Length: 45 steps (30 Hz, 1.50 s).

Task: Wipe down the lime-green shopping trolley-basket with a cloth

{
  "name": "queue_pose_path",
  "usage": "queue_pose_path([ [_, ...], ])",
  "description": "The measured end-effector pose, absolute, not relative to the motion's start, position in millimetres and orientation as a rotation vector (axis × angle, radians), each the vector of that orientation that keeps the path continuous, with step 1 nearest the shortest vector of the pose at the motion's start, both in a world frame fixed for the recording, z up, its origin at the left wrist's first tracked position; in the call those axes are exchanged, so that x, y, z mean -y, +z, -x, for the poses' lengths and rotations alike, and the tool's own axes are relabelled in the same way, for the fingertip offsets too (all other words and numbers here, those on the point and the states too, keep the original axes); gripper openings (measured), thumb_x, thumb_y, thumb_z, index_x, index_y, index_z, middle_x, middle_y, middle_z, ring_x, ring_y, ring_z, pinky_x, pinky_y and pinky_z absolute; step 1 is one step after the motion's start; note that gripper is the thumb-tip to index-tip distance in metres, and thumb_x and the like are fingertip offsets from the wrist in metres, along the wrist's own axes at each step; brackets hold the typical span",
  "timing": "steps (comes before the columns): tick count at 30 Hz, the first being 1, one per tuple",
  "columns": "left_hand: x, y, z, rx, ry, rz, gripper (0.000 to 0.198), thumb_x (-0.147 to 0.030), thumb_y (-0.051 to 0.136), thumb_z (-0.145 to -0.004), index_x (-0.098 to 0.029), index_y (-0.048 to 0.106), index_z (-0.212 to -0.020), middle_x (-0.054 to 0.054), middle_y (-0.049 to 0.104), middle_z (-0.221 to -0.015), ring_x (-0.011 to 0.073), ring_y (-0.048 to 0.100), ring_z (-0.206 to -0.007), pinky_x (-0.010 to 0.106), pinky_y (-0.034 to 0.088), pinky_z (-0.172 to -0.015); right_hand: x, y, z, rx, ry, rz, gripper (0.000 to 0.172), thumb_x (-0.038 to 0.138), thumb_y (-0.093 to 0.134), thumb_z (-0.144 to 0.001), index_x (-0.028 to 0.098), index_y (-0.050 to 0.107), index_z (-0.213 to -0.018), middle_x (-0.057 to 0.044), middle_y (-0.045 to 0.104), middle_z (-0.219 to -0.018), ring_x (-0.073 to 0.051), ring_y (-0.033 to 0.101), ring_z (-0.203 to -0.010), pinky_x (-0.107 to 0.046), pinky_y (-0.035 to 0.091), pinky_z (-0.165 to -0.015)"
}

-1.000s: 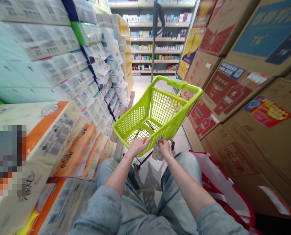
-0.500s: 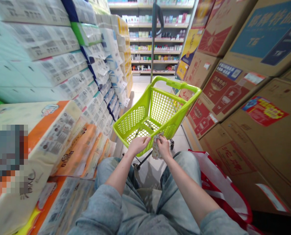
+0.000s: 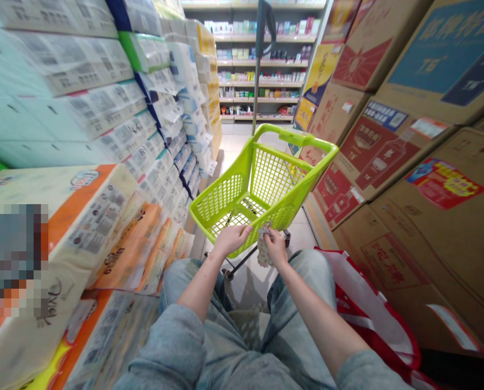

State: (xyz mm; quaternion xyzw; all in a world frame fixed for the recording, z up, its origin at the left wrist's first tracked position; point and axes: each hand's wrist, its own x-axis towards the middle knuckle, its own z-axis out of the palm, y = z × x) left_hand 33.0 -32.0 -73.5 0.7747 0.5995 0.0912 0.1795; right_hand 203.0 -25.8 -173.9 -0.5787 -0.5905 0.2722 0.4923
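Note:
A lime-green plastic shopping cart (image 3: 242,195) with perforated sides stands in front of my knees, its basket bare inside. My left hand (image 3: 232,240) is closed on the near rim of the basket, thumb along the top. In my right hand (image 3: 275,246) a pale patterned cloth (image 3: 263,253) is pinched, pressed to the outer side of the basket just right of the left hand. The cloth's lower end hangs loose below the fingers.
Stacked tissue packs (image 3: 115,116) line the left side, with more packs (image 3: 83,211) close by my left arm. Cardboard cartons (image 3: 420,227) rise on the right. A red and white bag (image 3: 372,303) lies beside my right knee. Stocked shelves (image 3: 262,62) stand behind a grey pole (image 3: 256,81).
My right hand and the cloth have shifted very slightly right and down along the basket's side. The left hand keeps its place on the rim. The view has moved a little.

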Motion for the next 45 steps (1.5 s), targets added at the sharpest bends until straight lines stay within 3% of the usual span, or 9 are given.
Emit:
queue_pose_path([
  [5, 31.7, -72.4, -33.2, -1.706, 0.259, -2.175, 0.056, -0.055, 0.019, -0.092, -0.025, 0.067, -0.095, 0.004, 0.071, -0.096, 0.0201, 0.063, -0.089, 0.026, 0.043, -0.073, 17.5, -166.7, -195.9, 1.502, 0.67, 1.398, 0.024, 0.025, 0.041, -0.074, 0.019, 0.064, -0.074, -0.004, 0.061, -0.071, -0.018, 0.054, -0.072, -0.028, 0.042, -0.07],
  [15, 30.5, -74.6, -33.4, -1.69, 0.287, -2.196, 0.055, -0.053, 0.019, -0.093, -0.025, 0.067, -0.095, 0.004, 0.071, -0.095, 0.0199, 0.064, -0.088, 0.025, 0.042, -0.07, 43.2, -201.7, -217.1, 1.508, 0.659, 1.499, 0.025, 0.026, 0.043, -0.075, 0.019, 0.066, -0.082, -0.005, 0.062, -0.077, -0.018, 0.056, -0.075, -0.028, 0.043, -0.071],
  [25, 32.1, -71.0, -34.7, -1.711, 0.251, -2.192, 0.054, -0.052, 0.021, -0.093, -0.025, 0.067, -0.093, 0.003, 0.071, -0.094, 0.0186, 0.063, -0.089, 0.024, 0.042, -0.074, 19.3, -188.6, -193.9, 1.569, 0.716, 1.46, 0.032, 0.022, 0.04, -0.075, 0.02, 0.068, -0.091, -0.007, 0.068, -0.083, -0.021, 0.058, -0.08, -0.03, 0.044, -0.075],
  [32, 31.4, -73.8, -34.2, -1.714, 0.273, -2.202, 0.054, -0.052, 0.02, -0.093, -0.025, 0.067, -0.095, 0.004, 0.071, -0.097, 0.0201, 0.064, -0.09, 0.025, 0.043, -0.072, 43.6, -204.5, -203.3, 1.608, 0.707, 1.484, 0.023, 0.023, 0.042, -0.073, 0.021, 0.064, -0.069, -0.003, 0.061, -0.069, -0.018, 0.055, -0.069, -0.025, 0.041, -0.065],
  [39, 30.4, -77.0, -34.1, -1.687, 0.267, -2.255, 0.058, -0.052, 0.014, -0.093, -0.024, 0.065, -0.092, 0.005, 0.071, -0.095, 0.0212, 0.065, -0.088, 0.026, 0.043, -0.07, 29.8, -204.2, -194.6, 1.465, 0.788, 1.486, 0.028, 0.03, 0.039, -0.074, 0.018, 0.063, -0.082, -0.006, 0.065, -0.076, -0.02, 0.057, -0.072, -0.028, 0.043, -0.068],
  [45, 27.9, -78.3, -33.9, -1.738, 0.202, -2.2, 0.068, -0.05, 0.006, -0.094, -0.02, 0.067, -0.097, 0.009, 0.071, -0.1, 0.0237, 0.064, -0.093, 0.029, 0.044, -0.073, 18.5, -199.8, -189.3, 1.415, 0.915, 1.432, 0.025, 0.03, 0.041, -0.071, 0.018, 0.063, -0.075, -0.004, 0.067, -0.073, -0.019, 0.057, -0.07, -0.028, 0.043, -0.067],
])
